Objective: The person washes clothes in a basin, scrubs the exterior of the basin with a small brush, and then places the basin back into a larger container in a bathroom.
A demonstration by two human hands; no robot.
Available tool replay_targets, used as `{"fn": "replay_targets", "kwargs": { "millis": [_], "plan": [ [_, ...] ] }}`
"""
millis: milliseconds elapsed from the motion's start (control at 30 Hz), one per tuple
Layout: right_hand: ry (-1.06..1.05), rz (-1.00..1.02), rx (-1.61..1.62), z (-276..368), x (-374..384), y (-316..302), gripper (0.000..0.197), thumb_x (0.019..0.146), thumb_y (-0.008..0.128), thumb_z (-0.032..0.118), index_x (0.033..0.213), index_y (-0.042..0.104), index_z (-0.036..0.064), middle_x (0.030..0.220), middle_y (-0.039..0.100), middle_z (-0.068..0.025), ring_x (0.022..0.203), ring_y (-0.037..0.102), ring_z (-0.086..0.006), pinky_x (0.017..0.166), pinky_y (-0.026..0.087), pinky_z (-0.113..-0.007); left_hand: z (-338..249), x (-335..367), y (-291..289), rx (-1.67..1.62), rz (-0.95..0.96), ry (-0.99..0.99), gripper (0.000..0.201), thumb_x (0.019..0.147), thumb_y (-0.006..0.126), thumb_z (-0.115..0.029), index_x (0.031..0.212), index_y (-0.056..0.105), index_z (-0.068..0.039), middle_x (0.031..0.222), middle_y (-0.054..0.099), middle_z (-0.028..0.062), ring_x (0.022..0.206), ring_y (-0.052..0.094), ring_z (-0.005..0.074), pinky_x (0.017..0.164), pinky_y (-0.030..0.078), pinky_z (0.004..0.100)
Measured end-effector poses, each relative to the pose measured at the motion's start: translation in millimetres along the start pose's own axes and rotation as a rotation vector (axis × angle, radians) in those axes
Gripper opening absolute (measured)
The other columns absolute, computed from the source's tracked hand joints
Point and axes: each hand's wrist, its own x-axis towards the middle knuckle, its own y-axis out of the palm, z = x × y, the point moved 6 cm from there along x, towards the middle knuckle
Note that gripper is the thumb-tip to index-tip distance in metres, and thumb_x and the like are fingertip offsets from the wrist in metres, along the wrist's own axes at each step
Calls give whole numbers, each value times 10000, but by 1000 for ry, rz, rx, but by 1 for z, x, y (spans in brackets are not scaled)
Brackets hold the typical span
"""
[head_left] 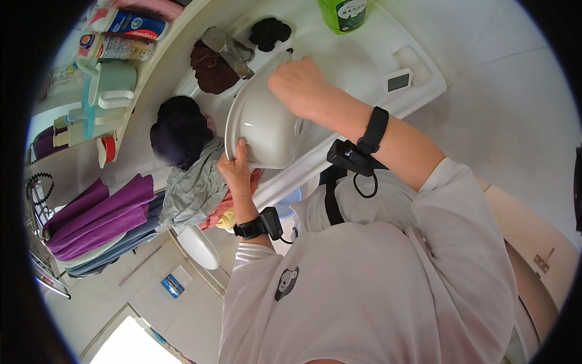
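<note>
White basin (267,132), purple towel (100,215)

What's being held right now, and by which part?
The white basin: left grip on its rim; right grip at its far end, exact contact hidden.

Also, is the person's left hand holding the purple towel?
No, the left hand grips the white basin, while the purple towel hangs apart from it.

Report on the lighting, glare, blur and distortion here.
Head view: the shelf edge bows and a black rim frames the picture; head view: a patch at lower left burns out to plain white; head view: glossy highlights on the basin; head view: the dark cloth looks soft, its folds hard to read.
</note>
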Motion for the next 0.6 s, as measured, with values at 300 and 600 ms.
{"fn": "replay_targets", "kwargs": {
  "millis": [300, 600],
  "plan": [
    [-352, -160, -124, 5, -8, 4, 78, 651, 577, 136, 603, 590, 75, 645, 599, -89, 647, 603, -247, 521, 434, -380, -29, -4, 10, 19, 30, -71, 294, 827, 622, -214, 716, 599, 57, 536, 498, -2, 515, 403, 82, 461, 351, 283],
    [-319, 383, -142, 7, 132, 16, 118, 673, 567, 159, 704, 634, 67, 686, 619, -121, 662, 615, -279, 552, 472, -408, 21, -4, 11, 251, 119, 31, 366, 841, 611, -283, 850, 609, 83, 638, 567, 55, 522, 459, 117, 478, 407, 293]
  ]
}}
